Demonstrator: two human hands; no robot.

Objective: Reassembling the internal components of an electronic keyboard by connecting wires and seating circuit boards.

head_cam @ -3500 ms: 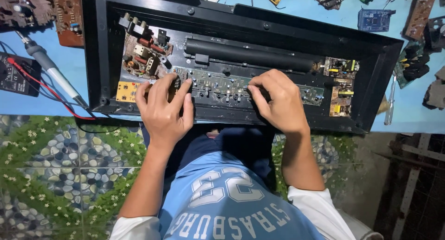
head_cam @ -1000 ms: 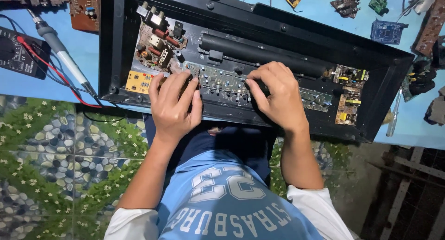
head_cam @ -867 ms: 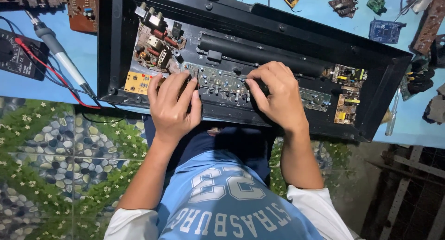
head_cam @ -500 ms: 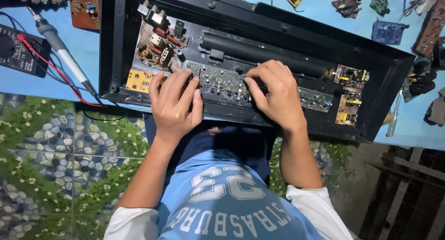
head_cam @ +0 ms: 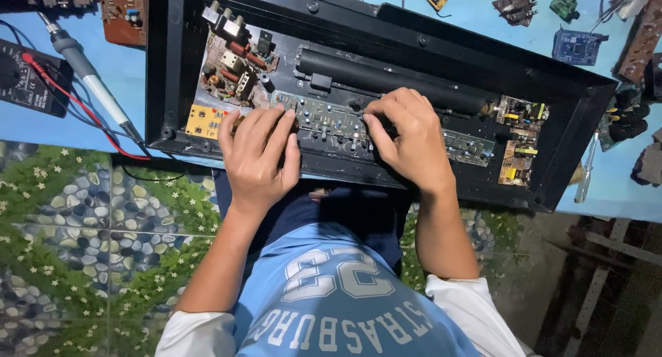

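Looking down from the head view, I see both of my hands resting on the long green circuit board (head_cam: 331, 122) that runs along the near side of a black open case (head_cam: 572, 150), which lies on a blue table (head_cam: 124, 74). My left hand (head_cam: 258, 157) lies palm down on the board's left end, fingers loosely curled over the parts there; I cannot tell whether it grips anything under them. My right hand (head_cam: 407, 140) sits further right on the same board, fingers bent with the tips pressing down among the small parts, holding nothing that I can see. Just beyond my right fingers a black cylinder (head_cam: 386, 81) lies lengthwise in the case. At the far left of the case sits a brown board (head_cam: 234, 64) crowded with parts, and near it a small yellow board (head_cam: 205, 120), just left of my left hand. Two small boards (head_cam: 518, 140) sit at the case's right end. Left of the case, on the table, lie a soldering iron (head_cam: 86, 71) and a black multimeter (head_cam: 27, 81) with a red lead (head_cam: 83, 108). Loose little boards (head_cam: 576, 46) lie at the far right.
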